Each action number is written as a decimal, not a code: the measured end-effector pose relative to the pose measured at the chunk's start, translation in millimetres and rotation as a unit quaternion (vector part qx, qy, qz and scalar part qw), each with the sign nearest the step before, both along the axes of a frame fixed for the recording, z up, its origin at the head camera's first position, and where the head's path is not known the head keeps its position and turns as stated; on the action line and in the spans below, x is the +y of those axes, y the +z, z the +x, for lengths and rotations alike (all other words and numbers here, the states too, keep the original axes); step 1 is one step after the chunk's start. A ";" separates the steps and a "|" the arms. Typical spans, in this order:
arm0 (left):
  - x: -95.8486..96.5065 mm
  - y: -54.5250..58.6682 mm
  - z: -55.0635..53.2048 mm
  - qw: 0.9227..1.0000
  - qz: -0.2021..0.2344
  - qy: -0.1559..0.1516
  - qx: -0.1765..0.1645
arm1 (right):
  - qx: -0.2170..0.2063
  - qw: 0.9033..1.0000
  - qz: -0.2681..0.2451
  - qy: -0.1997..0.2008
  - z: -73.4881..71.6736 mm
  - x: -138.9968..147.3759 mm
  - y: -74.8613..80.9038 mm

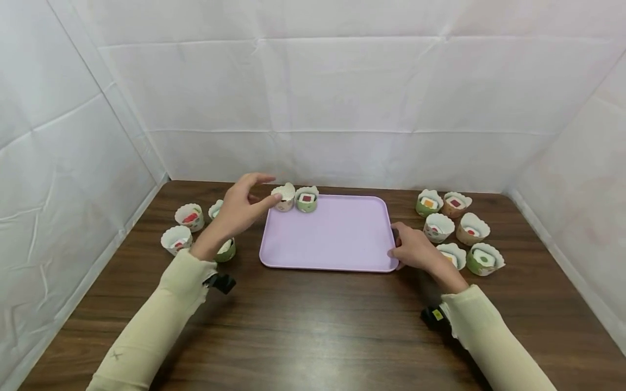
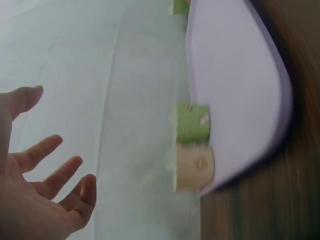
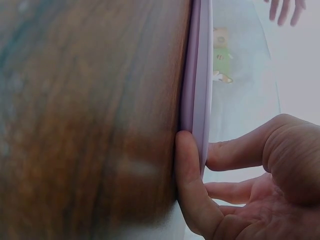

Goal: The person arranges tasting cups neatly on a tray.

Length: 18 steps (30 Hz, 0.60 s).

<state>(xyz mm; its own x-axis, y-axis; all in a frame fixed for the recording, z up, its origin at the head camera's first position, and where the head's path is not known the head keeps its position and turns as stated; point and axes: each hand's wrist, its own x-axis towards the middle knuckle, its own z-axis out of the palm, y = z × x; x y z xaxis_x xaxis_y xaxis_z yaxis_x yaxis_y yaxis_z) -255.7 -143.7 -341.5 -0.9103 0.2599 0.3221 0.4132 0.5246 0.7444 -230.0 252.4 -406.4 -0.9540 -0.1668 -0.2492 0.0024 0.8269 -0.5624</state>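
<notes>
A lilac tray (image 1: 327, 233) lies on the table. Two paper baking cups with small pieces inside, one cream (image 1: 283, 203) and one green (image 1: 306, 201), stand side by side at its far left corner. Close by the cream cup is my left hand (image 1: 239, 209), its fingers spread and holding nothing. In the left wrist view, that hand (image 2: 50, 190) is apart from both the green cup (image 2: 192, 123) and the tan-looking cup (image 2: 195, 167). My right hand (image 1: 413, 247) grips the tray's right edge; the right wrist view shows thumb and finger pinching the rim (image 3: 200, 100).
Several filled paper cups stand left of the tray, among them a white one (image 1: 189, 216) and a green one (image 1: 225, 252), partly behind the left arm. Several more, including a green cup (image 1: 484, 259), stand to the right. White cloth walls (image 1: 342, 98) border the wooden table (image 1: 313, 326).
</notes>
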 end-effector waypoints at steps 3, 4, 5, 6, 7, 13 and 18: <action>-20.8 -6.1 3.9 0.999 0.016 0.027 0.041 | -0.001 1.000 -0.001 -0.004 0.3 -0.2 -1.7; -27.6 -8.2 5.2 0.998 0.021 0.038 0.054 | -0.001 1.000 0.000 -0.004 0.2 0.0 -1.7; -33.9 -9.7 6.4 0.996 0.025 0.049 0.065 | -0.001 1.000 -0.002 -0.005 0.0 0.3 -1.8; -40.2 -10.8 7.3 0.995 0.028 0.059 0.073 | 0.000 1.000 -0.003 -0.005 -0.2 0.5 -1.8; -46.1 -12.0 7.9 0.994 0.031 0.070 0.077 | 0.000 1.000 -0.003 -0.005 -0.4 0.7 -1.8; -76.4 -14.2 7.8 0.991 0.026 0.117 0.063 | 0.002 1.000 -0.003 -0.003 -0.7 0.6 -1.3; -97.1 -17.0 6.4 0.988 0.007 0.145 0.054 | 0.001 1.000 -0.003 -0.001 0.0 -0.3 -1.0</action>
<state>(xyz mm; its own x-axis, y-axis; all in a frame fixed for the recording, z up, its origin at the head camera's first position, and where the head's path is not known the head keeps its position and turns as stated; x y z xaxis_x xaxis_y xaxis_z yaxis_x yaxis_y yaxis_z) -249.3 -240.8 -358.4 -0.9062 -0.0123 0.4226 0.3239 0.6223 0.7126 -230.0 252.1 -407.4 -0.9551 -0.1658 -0.2455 0.0031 0.8231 -0.5678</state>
